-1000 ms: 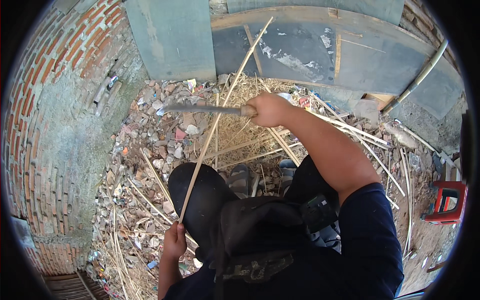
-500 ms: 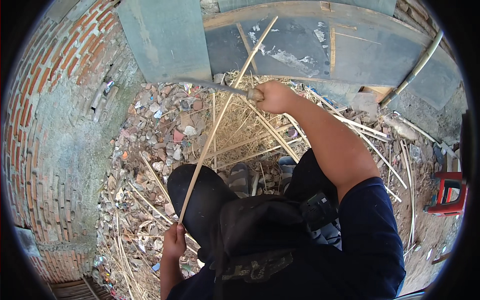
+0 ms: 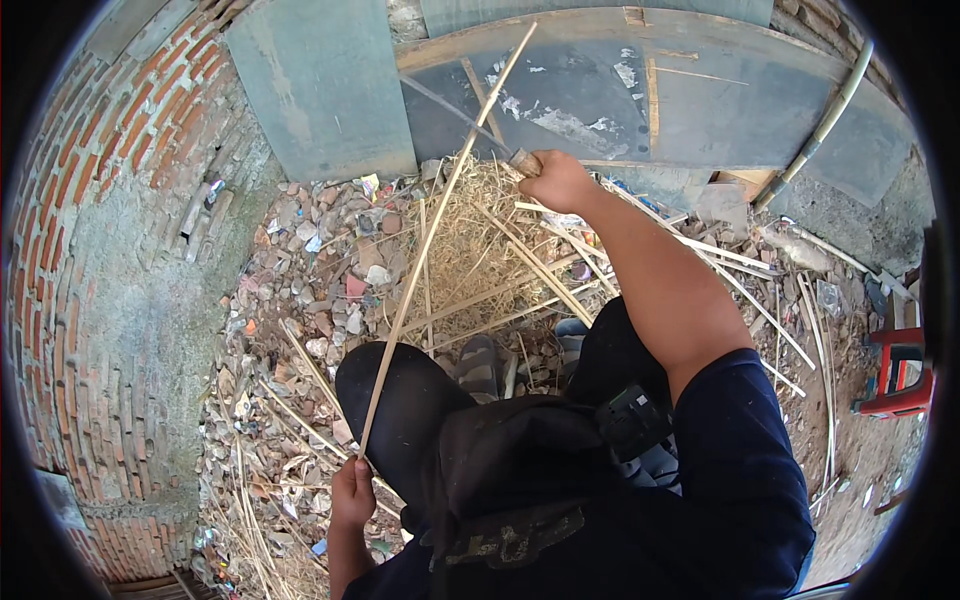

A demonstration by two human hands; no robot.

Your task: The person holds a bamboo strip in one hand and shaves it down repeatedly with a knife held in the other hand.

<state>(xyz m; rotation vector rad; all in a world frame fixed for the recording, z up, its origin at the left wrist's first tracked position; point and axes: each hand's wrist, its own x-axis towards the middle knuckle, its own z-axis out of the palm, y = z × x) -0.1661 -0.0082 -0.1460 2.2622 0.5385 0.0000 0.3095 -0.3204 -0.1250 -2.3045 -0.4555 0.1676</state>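
Note:
My left hand [image 3: 352,492] is closed around the lower end of a long, pale bamboo strip [image 3: 420,262]. The strip slants up and away to the right, passing over my left knee, its far end in front of the dark boards. Farther off, my right hand [image 3: 560,182] grips the worn wooden handle of a machete [image 3: 523,162]. Its thin blade, blurred, points up and to the left and crosses the strip's upper part in the picture; whether they touch, I cannot tell. Pale shavings [image 3: 475,235] lie heaped on the ground beneath.
Several cut bamboo strips [image 3: 540,262] lie about my feet and to both sides. Rubble [image 3: 330,290] covers the ground at left, beside a brick wall [image 3: 120,330]. Grey and dark boards [image 3: 720,110] stand along the far side. A red plastic stool [image 3: 897,375] is at the right.
The machete's blade has swung from nearly level to a steep upward tilt. My right hand has shifted slightly up and to the right. My left hand still holds the strip's end.

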